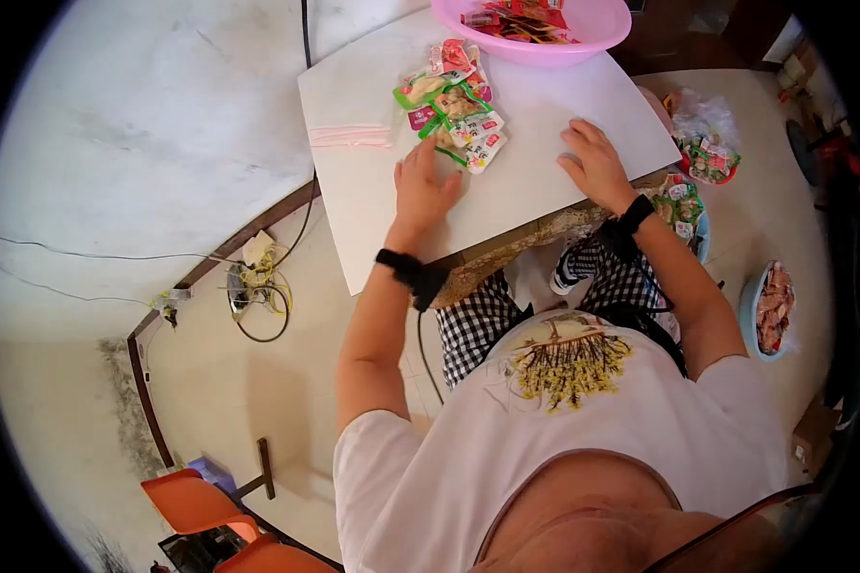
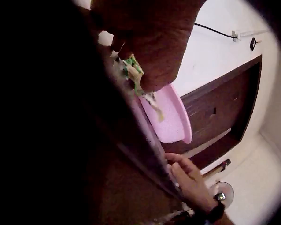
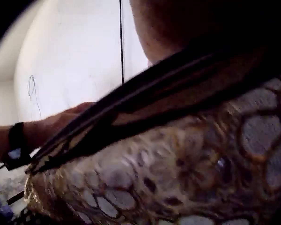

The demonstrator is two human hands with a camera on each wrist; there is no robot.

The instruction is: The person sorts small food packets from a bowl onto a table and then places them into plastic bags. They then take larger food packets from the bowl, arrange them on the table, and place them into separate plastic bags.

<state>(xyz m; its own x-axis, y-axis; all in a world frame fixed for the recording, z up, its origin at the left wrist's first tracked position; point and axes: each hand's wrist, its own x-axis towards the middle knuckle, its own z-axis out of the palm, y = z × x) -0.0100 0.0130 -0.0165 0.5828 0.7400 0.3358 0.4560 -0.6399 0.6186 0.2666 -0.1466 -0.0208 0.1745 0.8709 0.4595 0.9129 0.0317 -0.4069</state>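
Snack packets [image 1: 459,100] in green, white and red lie in a loose pile on the white tabletop [image 1: 526,143]. My left hand [image 1: 423,189] rests on the table just below the pile, fingers loosely extended, fingertips right at the lowest packets. In the left wrist view, that hand [image 2: 147,42] is dark and close, with green-and-white packets [image 2: 133,72] beyond it. To the right of the pile, my right hand [image 1: 597,170] lies on the table near its front edge, thumb and fingers apart and nothing between them. The tabletop's edge and cloth hide most of it in the right wrist view.
A pink basin [image 1: 602,38] with red packets stands at the table's far side. Folded pink sheets [image 1: 349,137] lie at the left. A patterned cloth [image 3: 178,173] hangs at the front edge. On the floor at right are more packets and a blue basin [image 1: 750,310].
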